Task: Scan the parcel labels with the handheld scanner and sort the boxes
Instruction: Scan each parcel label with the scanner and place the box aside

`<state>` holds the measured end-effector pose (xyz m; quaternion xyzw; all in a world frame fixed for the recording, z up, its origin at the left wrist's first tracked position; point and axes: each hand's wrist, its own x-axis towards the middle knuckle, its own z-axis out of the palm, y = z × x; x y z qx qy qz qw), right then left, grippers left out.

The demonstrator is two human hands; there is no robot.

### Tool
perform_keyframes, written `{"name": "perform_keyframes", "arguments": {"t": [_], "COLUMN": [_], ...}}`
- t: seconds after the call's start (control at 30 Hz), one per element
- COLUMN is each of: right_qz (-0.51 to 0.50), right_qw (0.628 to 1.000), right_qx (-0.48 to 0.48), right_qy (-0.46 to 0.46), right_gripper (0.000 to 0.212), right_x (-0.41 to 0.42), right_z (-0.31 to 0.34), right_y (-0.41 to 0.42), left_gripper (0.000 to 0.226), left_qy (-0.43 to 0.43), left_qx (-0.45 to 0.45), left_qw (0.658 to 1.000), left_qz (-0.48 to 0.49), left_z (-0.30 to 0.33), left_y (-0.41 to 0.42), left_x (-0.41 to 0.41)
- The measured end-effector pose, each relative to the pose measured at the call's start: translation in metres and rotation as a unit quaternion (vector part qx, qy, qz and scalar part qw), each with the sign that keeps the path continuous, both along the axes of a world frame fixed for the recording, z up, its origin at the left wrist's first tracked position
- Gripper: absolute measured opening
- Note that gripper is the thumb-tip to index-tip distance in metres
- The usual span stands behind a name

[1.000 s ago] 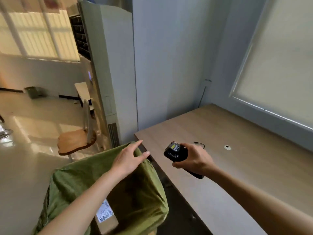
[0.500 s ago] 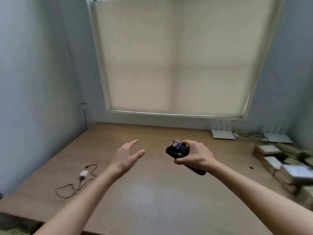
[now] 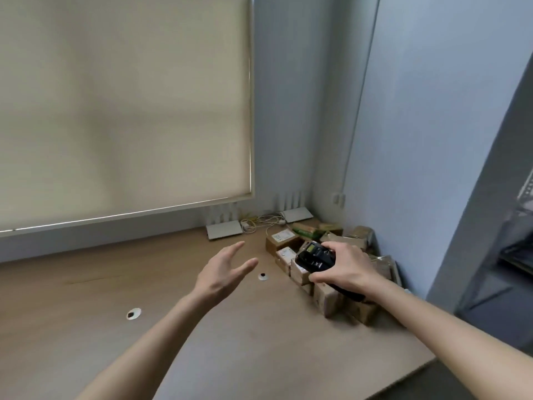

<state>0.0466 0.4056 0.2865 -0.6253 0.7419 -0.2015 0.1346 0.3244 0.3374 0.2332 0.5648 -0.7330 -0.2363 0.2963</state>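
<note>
With the right hand (image 3: 344, 267) gripping the handheld scanner (image 3: 315, 256) over the labelled cardboard parcels (image 3: 302, 264) heaped in the desk (image 3: 202, 327) corner, the empty left hand (image 3: 223, 271), fingers spread, seems to be reaching for 1 parcel, which it must lift label-up.

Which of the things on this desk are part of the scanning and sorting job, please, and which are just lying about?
Part of the job:
handheld scanner, gripped by the right hand
pile of parcels in the desk corner
left hand, open, empty

Lying about:
two white routers
tangle of cables
wall socket
window blind
</note>
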Motion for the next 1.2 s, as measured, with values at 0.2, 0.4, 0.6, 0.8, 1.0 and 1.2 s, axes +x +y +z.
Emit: {"name": "perform_keyframes", "arguments": {"t": [0.2,0.4,0.6,0.8,1.0,1.2], "right_qz": [-0.078,-0.135,-0.157,-0.149,-0.119,-0.107], "right_qw": [0.997,0.990,0.985,0.981,0.977,0.974], "right_qx": [-0.014,0.008,0.061,0.111,0.164,0.193], "right_qy": [-0.024,-0.037,-0.046,-0.061,-0.066,-0.053], "right_gripper": [0.082,0.079,0.086,0.087,0.086,0.092], "right_x": [-0.092,-0.151,-0.185,-0.195,-0.200,-0.210], "right_z": [-0.021,-0.056,-0.100,-0.155,-0.221,-0.279], "right_y": [-0.016,-0.059,-0.136,-0.225,-0.295,-0.344], "left_gripper": [0.076,0.074,0.071,0.072,0.070,0.072], "left_qy": [-0.021,-0.024,-0.030,-0.058,-0.055,-0.037], "left_qx": [0.013,0.032,0.064,0.125,0.195,0.275], "left_qw": [0.998,0.995,0.992,0.986,0.977,0.959], "left_qz": [-0.057,-0.092,-0.103,-0.096,-0.072,-0.053], "left_z": [-0.018,-0.050,-0.103,-0.165,-0.231,-0.285], "left_y": [-0.050,-0.116,-0.203,-0.280,-0.324,-0.348], "left_x": [-0.094,-0.160,-0.203,-0.214,-0.224,-0.243]}}
